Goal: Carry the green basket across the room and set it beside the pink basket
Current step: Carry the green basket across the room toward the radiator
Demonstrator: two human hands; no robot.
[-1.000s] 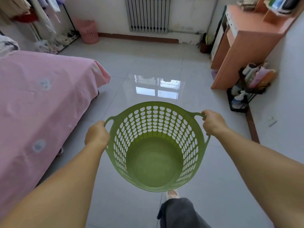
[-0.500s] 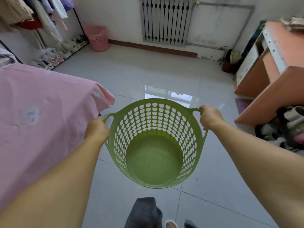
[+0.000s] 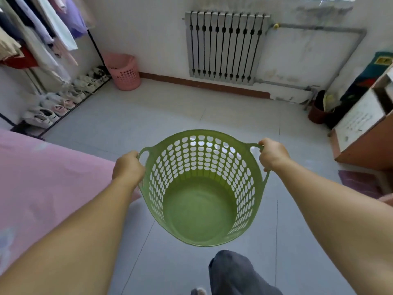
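Much is cut off here: the bed with its pink cover runs out of view at nine o'clock, the wooden desk is sliced by the edge at three o'clock, and the clothes on the rack at ten o'clock lose their tops. The shoes under that rack blur together, so I cannot count them. The person's fingers are hidden behind the handles, and only one dark trouser leg and a toe show at six o'clock.

There are two baskets, two hands and one radiator, which hangs on the far wall at twelve o'clock.

The green basket hangs in the air above the grey tiled floor, in the middle of the room, mouth turned up and tipped a little toward the person, its bare bottom showing. Its handles sit at nine and three o'clock, so the line between them runs side to side. The left hand is curled tight around the left handle, the right hand closed likewise around the right one.

The pink basket stands upright at eleven o'clock by the far wall, just beside the rack's end, well apart from the green one.
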